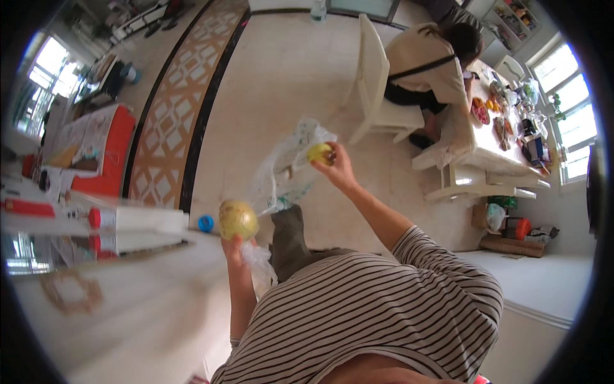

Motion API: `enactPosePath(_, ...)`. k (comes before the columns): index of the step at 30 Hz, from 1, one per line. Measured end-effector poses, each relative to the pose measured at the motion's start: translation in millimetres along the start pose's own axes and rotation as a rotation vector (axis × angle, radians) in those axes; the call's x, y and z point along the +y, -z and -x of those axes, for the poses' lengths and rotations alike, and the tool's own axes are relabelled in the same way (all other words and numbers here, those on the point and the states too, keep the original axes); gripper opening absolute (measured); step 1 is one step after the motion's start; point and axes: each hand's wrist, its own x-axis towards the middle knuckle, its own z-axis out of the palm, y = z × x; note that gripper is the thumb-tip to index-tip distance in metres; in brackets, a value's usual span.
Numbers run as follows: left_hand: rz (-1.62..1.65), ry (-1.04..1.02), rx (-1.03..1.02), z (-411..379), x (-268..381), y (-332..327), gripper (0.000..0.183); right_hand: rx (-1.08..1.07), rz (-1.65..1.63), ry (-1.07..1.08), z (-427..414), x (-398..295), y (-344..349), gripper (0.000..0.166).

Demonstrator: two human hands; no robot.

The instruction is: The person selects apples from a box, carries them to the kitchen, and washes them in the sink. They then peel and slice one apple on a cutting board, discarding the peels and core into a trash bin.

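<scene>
My left hand (233,247) is raised at the left, closed around the lower part of a large, round yellow fruit (238,220). Crumpled clear plastic (259,264) hangs beside that wrist. Farther forward, my right hand (341,169) grips a smaller yellow-green fruit (318,152) with a dark patch. A translucent plastic bag (295,180) with green print spreads between and below my hands. Whether a finger holds the bag, I cannot tell. The exact kind of either fruit is unclear.
A person (422,62) sits on a white chair (371,77) at a dining table (499,149) holding food and bottles. A blue round object (206,223) lies left of my hand. Boxes and bags (496,218) lie at right. A red-covered piece of furniture (112,149) stands far left.
</scene>
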Motion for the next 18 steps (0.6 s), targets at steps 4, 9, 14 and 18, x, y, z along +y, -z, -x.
enactPosePath(4, -0.026, 0.071, -0.060, -129, 21, -12, 0.066, 0.071, 0.005, -0.045, -103, -18, -20, 0.066)
enactPosePath(9, -0.091, 0.156, -0.193, -315, 35, -42, 0.066, 0.206, 0.002, -0.114, -222, -54, -16, 0.066)
enactPosePath(14, -0.097, 0.242, -0.366, -484, 53, -109, 0.075, 0.363, 0.009, -0.177, -331, -62, -10, 0.067)
enactPosePath(18, -0.085, 0.263, -0.501, -595, 21, -130, 0.075, 0.432, -0.004, -0.238, -417, -53, 0, 0.068)
